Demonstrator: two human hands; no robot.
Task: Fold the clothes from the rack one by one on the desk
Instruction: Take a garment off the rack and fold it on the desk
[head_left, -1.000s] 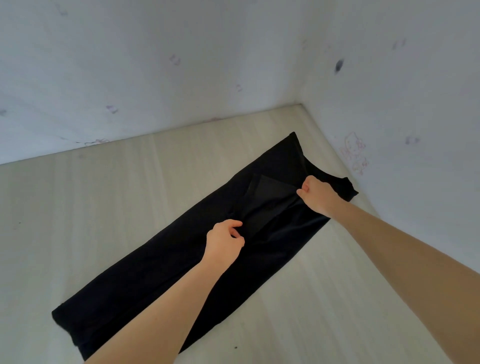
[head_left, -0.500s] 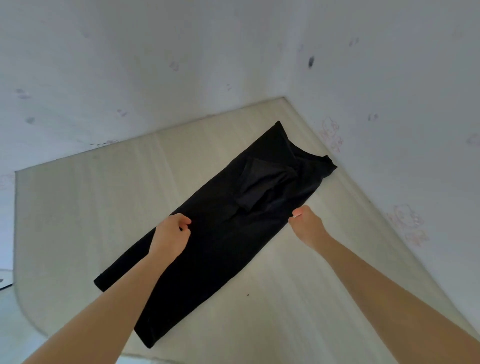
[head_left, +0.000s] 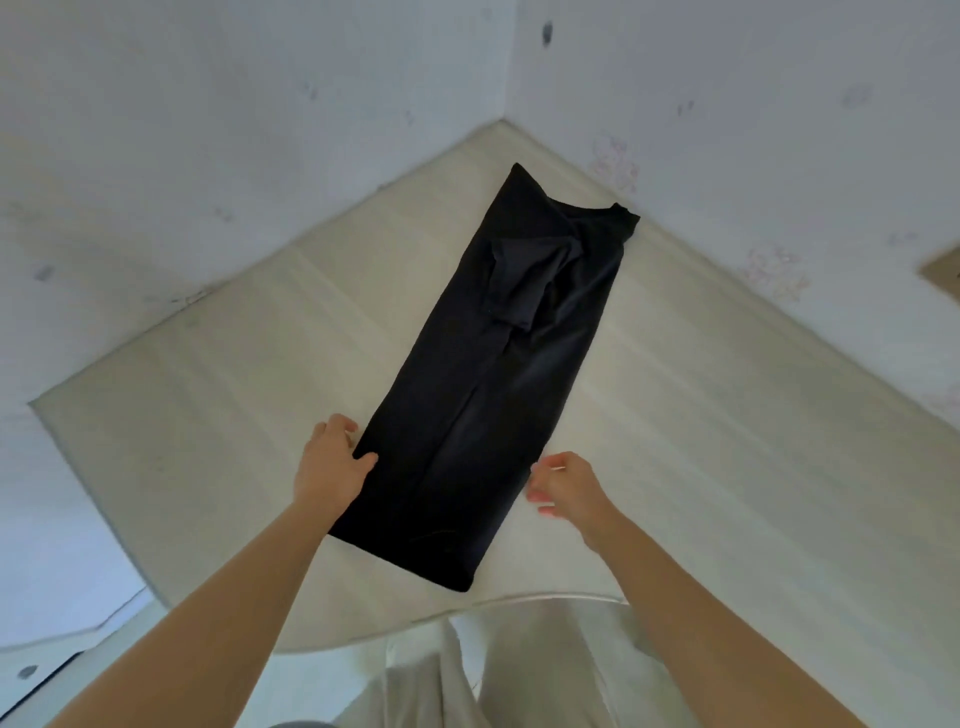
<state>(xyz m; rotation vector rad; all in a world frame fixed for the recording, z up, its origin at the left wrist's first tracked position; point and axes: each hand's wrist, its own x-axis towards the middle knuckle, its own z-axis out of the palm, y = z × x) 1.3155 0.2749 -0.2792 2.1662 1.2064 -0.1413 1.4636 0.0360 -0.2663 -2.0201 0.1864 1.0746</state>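
The folded garment (head_left: 493, 374) lies on the desk (head_left: 727, 415), between both hands.

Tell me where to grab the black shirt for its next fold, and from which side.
Probably the near hem corners of the black shirt, one per hand, reaching in from its two long edges. It lies flat as a long narrow strip, so lifting that end toward the collar halves it.
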